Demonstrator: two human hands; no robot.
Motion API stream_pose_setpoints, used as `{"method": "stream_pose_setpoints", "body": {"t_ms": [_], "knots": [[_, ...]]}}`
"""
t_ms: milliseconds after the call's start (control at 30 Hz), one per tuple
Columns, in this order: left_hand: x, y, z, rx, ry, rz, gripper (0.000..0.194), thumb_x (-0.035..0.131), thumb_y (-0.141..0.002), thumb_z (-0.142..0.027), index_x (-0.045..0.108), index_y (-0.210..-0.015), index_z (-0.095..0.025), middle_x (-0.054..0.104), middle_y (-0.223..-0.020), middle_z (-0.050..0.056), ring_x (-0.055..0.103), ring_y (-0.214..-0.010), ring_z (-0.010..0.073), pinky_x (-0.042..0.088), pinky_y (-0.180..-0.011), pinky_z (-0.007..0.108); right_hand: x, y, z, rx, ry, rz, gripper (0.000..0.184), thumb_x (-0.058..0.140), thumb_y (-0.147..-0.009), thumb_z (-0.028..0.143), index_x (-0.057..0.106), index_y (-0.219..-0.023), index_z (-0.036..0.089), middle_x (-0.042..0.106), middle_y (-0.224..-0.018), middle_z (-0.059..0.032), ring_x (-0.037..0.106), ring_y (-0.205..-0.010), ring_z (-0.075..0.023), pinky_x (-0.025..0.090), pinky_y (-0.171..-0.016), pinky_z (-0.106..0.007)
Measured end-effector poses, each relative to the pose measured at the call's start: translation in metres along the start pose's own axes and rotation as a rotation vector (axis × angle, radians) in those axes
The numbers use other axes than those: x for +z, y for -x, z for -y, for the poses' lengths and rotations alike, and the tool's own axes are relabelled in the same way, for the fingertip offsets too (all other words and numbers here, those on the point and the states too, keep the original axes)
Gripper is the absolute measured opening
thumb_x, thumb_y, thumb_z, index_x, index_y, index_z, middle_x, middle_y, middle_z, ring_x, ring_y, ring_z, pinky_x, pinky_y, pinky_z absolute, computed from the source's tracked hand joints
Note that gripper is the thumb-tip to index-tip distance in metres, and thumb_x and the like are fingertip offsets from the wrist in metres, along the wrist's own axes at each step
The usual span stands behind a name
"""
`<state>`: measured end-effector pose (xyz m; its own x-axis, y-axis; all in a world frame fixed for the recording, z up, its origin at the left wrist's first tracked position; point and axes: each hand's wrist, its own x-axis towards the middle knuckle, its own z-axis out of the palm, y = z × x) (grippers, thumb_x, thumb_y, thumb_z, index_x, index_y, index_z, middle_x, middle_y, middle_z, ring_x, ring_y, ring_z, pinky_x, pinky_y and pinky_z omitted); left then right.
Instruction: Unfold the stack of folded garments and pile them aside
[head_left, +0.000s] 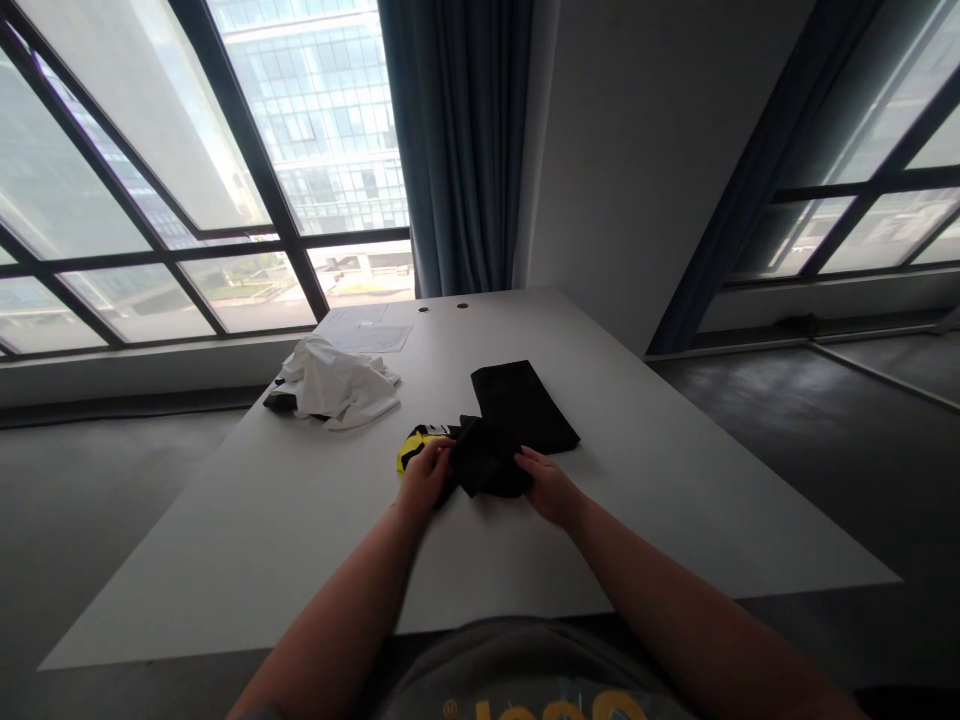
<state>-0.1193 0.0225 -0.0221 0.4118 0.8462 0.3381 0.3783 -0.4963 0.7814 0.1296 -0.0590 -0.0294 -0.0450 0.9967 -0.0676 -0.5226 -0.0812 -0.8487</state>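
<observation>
Gripping a black garment (pixel 510 425) with both hands on the white worktop (pixel 637 500).
Left to right: a crumpled white cloth (pixel 337 385) lies well apart at the far left; the left hand (pixel 425 475) closes its fingers on the garment's yellow-and-black edge (pixel 416 442); the right hand (pixel 550 487) pinches the bunched black fabric, whose far part lies flat beyond.
</observation>
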Motion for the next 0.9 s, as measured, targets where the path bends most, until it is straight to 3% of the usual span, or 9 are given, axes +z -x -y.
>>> {"method": "stream_pose_setpoints", "body": {"t_ms": [67,133,200,300,467,567,667,800,900], "knots": [[-0.005,-0.001,0.002,0.013,0.052,0.068,0.033,0.046,-0.103,-0.04,0.07,-0.111,-0.019,0.072,-0.084,0.005,0.069,-0.08,0.0201,0.056,-0.08,0.034,-0.003,0.0,0.002,0.04,-0.091,-0.016,0.035,0.085,-0.078,0.041,0.074,-0.107,0.024,0.077,-0.104,-0.004,0.071,-0.098,-0.0217,0.055,-0.09,-0.035],[-0.007,0.001,0.0,0.126,0.03,0.157,0.033,0.059,-0.097,-0.042,0.068,-0.118,-0.019,0.074,-0.105,0.009,0.07,-0.1,0.0246,0.055,-0.093,0.038,-0.005,0.0,0.003,0.058,-0.125,0.016,0.032,0.086,-0.078,0.037,0.073,-0.105,0.024,0.077,-0.103,-0.0033,0.072,-0.096,-0.0208,0.056,-0.087,-0.034],[-0.005,0.004,-0.004,0.223,-0.026,0.188,0.057,0.074,-0.086,-0.041,0.06,-0.136,-0.019,0.067,-0.131,0.015,0.063,-0.122,0.0315,0.049,-0.107,0.045,-0.004,0.0,0.001,0.07,-0.128,0.081,0.033,0.085,-0.079,0.037,0.073,-0.106,0.024,0.077,-0.102,-0.0031,0.073,-0.094,-0.0207,0.057,-0.086,-0.036],[0.004,0.009,-0.009,0.218,-0.09,0.203,0.079,0.082,-0.076,-0.042,0.052,-0.145,-0.016,0.061,-0.138,0.02,0.057,-0.129,0.0384,0.046,-0.11,0.053,0.001,0.002,-0.005,0.109,-0.047,0.167,0.035,0.085,-0.079,0.043,0.074,-0.105,0.022,0.078,-0.098,-0.0049,0.073,-0.089,-0.0226,0.059,-0.084,-0.041],[0.009,0.01,-0.015,0.126,-0.007,0.086,0.035,0.058,-0.096,-0.043,0.064,-0.12,-0.018,0.063,-0.127,0.016,0.06,-0.12,0.031,0.047,-0.106,0.048,0.011,0.007,-0.009,0.093,0.302,0.258,0.038,0.086,-0.076,0.048,0.078,-0.095,0.017,0.078,-0.092,-0.0077,0.073,-0.087,-0.025,0.056,-0.09,-0.044],[0.007,0.008,-0.019,0.142,0.069,0.053,0.021,0.057,-0.097,-0.039,0.064,-0.102,-0.02,0.064,-0.115,0.01,0.06,-0.109,0.0251,0.048,-0.1,0.041,0.013,0.007,-0.007,0.056,0.447,0.331,0.038,0.083,-0.078,0.046,0.077,-0.101,0.016,0.077,-0.095,-0.0075,0.072,-0.093,-0.0268,0.053,-0.097,-0.047],[0.007,0.006,-0.019,0.134,0.088,0.078,0.02,0.058,-0.096,-0.038,0.06,-0.086,-0.021,0.062,-0.095,0.005,0.058,-0.091,0.0205,0.048,-0.086,0.034,0.015,0.008,-0.009,-0.091,0.533,0.219,0.042,0.078,-0.082,0.043,0.068,-0.115,0.019,0.074,-0.1,-0.0068,0.07,-0.092,-0.0249,0.056,-0.09,-0.044],[0.01,0.007,-0.015,0.015,0.147,0.048,0.022,0.056,-0.097,-0.041,0.057,-0.087,-0.021,0.057,-0.081,-0.001,0.052,-0.078,0.0167,0.043,-0.074,0.029,0.021,0.019,-0.011,-0.533,0.951,-0.083,0.053,0.075,-0.083,0.038,0.057,-0.131,0.023,0.06,-0.133,-0.0156,0.066,-0.088,-0.0223,0.057,-0.084,-0.042],[0.012,0.007,-0.014,-0.078,0.215,-0.005,0.028,0.056,-0.096,-0.047,0.055,-0.086,-0.022,0.051,-0.074,-0.003,0.047,-0.071,0.015,0.04,-0.067,0.027,0.03,0.03,-0.013,-0.692,1.274,0.003,0.051,0.073,-0.087,0.035,0.058,-0.135,0.026,0.045,-0.152,-0.0159,0.065,-0.108,-0.0267,0.056,-0.092,-0.042]]}}
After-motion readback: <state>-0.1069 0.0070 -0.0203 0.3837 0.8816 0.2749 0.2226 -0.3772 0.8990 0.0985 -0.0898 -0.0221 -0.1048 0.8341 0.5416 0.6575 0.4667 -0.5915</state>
